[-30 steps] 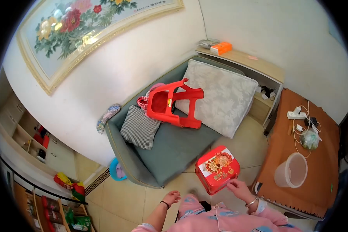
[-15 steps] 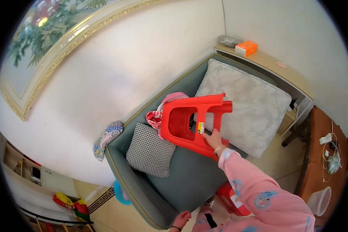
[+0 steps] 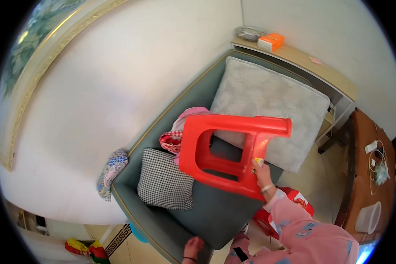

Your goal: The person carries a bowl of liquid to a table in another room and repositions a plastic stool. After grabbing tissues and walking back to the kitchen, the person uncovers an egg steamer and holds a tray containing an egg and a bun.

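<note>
My right hand (image 3: pixel 262 174) grips a bar of a red plastic stool (image 3: pixel 189 154), with fingers closed by the small yellow-and-white sticker. The stool is tilted on its side in front of the grey-green sofa (image 3: pixel 220 207); whether it touches the seat I cannot tell. Low in the view, my left hand (image 3: pixel 193 247) is beside the sofa's near arm, its fingers curled in and nothing visible in them. A houndstooth cushion (image 3: pixel 165 178) lies left of the stool. Behind the stool is a pink cloth (image 3: pixel 191 112) with a red-checked part (image 3: pixel 170 141).
A pale grey cushion (image 3: pixel 273 101) covers the sofa's far end. Another red stool (image 3: pixel 301 202) stands below my right arm. To the right is a brown table (image 3: pixel 365 149) with cables and a clear plastic container (image 3: pixel 368 218). An orange tissue pack (image 3: pixel 271 42) sits on the shelf (image 3: pixel 295 55).
The red stool has swung toward the camera and to the right, turning with my right hand's grip. My left hand has shifted slightly left. The view has moved a little.
</note>
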The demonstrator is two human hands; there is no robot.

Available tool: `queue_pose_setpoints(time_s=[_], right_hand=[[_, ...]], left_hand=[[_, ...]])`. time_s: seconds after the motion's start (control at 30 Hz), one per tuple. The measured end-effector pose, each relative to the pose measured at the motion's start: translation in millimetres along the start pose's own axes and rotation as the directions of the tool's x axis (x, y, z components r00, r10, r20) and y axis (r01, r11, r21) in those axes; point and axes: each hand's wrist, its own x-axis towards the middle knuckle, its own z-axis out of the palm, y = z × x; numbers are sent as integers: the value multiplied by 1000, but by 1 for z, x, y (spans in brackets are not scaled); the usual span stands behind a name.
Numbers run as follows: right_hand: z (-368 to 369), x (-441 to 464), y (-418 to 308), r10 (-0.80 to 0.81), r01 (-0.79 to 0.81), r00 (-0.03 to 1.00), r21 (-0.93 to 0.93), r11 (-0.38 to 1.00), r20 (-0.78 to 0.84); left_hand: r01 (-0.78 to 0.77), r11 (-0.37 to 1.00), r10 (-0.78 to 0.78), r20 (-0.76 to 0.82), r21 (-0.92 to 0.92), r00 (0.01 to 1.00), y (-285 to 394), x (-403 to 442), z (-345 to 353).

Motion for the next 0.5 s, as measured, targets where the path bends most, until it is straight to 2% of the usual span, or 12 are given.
queue_pose_setpoints(time_s=[0.07,0.13,0.17,0.2,0.23,0.27,0.3,0.33,0.37,0.4,0.47,0.5], right_hand=[[-45,-31,-7,11,-12,999,-19,1000,-45],[-88,-69,-13,94,-92,993,26,995,-71],[-109,-80,-10,89,-84,986,41,996,-141],[-133,-91,-3,193,-171,959,121,978,-209],[-155,-106,3,294,-241,918,214,947,-267],[-169,-120,8,288,-211,894,245,946,-344],[-172,-127,15,261,-169,888,259,951,-378],[-184,-132,25,231,-140,893,250,958,-385],[-195,-139,32,202,-111,898,241,964,-392],[-203,-145,38,175,-92,890,210,973,-420],[-219,-160,50,120,-58,872,143,988,-475],[-231,-164,56,99,-11,819,158,987,-566]], left_hand=[[-4,996,3,-4,-84,1000,68,37,11],[3,982,-13,-52,-189,999,129,69,34],[17,969,-41,-92,-248,995,156,81,48],[20,954,-49,-90,-298,995,181,87,64],[-31,924,78,109,-382,991,185,113,68],[-36,880,201,303,-474,932,189,138,72],[56,846,105,268,-530,958,211,135,90],[91,862,88,323,-499,942,190,172,77],[13,909,139,332,-417,933,190,178,83],[12,911,153,364,-413,919,203,170,95],[-98,960,177,299,-261,938,220,159,109],[-47,967,158,446,-251,881,224,159,117]])
